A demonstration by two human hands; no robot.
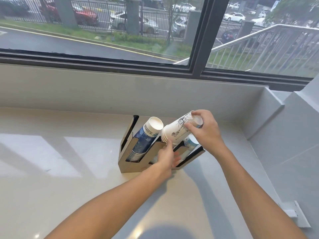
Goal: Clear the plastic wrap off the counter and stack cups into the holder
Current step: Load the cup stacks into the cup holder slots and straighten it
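Cups, tilted over the holder, pinched by right hand; left hand steadies rims.

Both hands grip a tilted stack of white cups above the holder. The right hand grasps its upper end; the left hand steadies its rim. Blue cups fill the left slot.

A pale, glossy worktop runs beneath a wide window with a dark frame. Bright patches of daylight lie on the worktop's left side, crossed by soft shadow bands. A low cream backsplash rises between worktop and sill. On the right stands a light grey wall with a stepped ledge. Through the glass appear a wet road, a grass strip, a dark railing fence, parked cars and a metal stair handrail.
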